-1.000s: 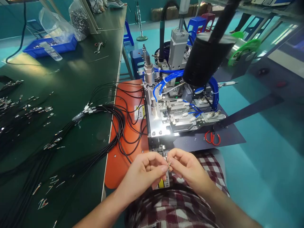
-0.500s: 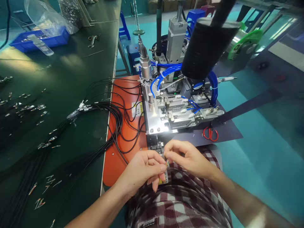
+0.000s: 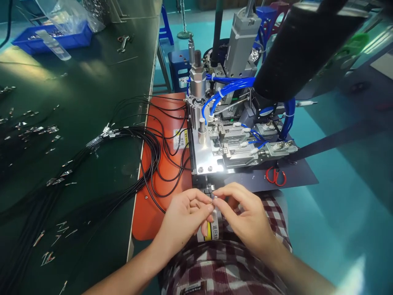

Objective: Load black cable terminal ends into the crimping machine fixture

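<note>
As fingers (image 3: 208, 208) pinch small terminal (image 3: 214, 198), fully closed

Bright light glares off the metal plate (image 3: 204, 162) of the machine; the lamp housing (image 3: 294, 49) above it is blurred, and straight edges bow far from it.

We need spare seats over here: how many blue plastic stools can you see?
3. One blue stool sits between the green table and the machine; a second farther back along the table's edge; a third behind the machine, partly hidden. Others may be hidden.
</note>
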Demonstrator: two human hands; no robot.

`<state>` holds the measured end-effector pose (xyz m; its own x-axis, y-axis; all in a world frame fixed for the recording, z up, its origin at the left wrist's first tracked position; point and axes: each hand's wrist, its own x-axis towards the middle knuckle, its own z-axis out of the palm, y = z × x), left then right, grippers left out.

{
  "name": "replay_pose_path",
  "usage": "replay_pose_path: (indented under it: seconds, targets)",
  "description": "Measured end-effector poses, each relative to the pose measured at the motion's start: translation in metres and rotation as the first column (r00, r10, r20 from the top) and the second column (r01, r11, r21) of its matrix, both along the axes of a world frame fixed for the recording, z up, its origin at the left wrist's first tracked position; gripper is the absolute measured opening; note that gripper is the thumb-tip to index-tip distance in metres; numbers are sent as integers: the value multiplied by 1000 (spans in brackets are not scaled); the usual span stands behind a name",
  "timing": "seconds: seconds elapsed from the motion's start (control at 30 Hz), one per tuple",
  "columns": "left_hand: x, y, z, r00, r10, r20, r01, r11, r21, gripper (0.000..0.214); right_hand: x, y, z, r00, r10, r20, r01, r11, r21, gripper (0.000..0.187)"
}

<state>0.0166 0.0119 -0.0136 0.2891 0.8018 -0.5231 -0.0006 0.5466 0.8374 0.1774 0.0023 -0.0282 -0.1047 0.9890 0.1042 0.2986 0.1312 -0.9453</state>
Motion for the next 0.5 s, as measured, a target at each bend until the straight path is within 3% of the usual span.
replay_pose_path:
  seconds: [0.1, 0.23, 0.33, 0.5]
  targets:
    - [2, 0, 1, 1000, 28, 11, -28, 1000, -9, 22, -2, 1, -2, 991, -17, -135, -16, 970, -241, 11]
    - [3, -1, 0, 996, 67, 66, -67, 998, -12, 20, -3, -2, -9, 921, -76, -383, -134, 860, -492, 21]
    - [2, -1, -1, 992, 62, 109, -60, 998, -15, 18, -5, -3, -12, 898, -118, -424, -144, 832, -536, 26]
    - [1, 1, 0, 991, 62, 117, -58, 998, -34, 18, -6, -2, -12, 890, -141, -433, -116, 848, -517, 26]
